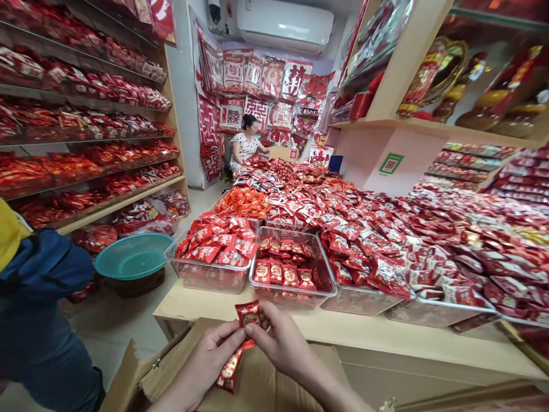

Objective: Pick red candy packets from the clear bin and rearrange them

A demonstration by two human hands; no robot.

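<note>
Between the fingertips of both hands I grip a small red candy packet (247,313) with gold print, held upright above a cardboard box (283,384). My left hand (217,349) pinches its left side. From the right, my right hand (281,332) closes on it with the thumb across the front. Another red packet (230,371) hangs or lies just below, beside my left hand; whether it is joined to the first I cannot tell. Straight ahead stands a clear plastic bin (295,298) with similar packets in neat rows, partly filled.
More clear bins, such as one heaped with red packets (217,243), line the wooden counter (364,329). A teal basin (132,257) stands at the left. A person in blue (43,286) is close on the left; another person (246,143) sits at the back.
</note>
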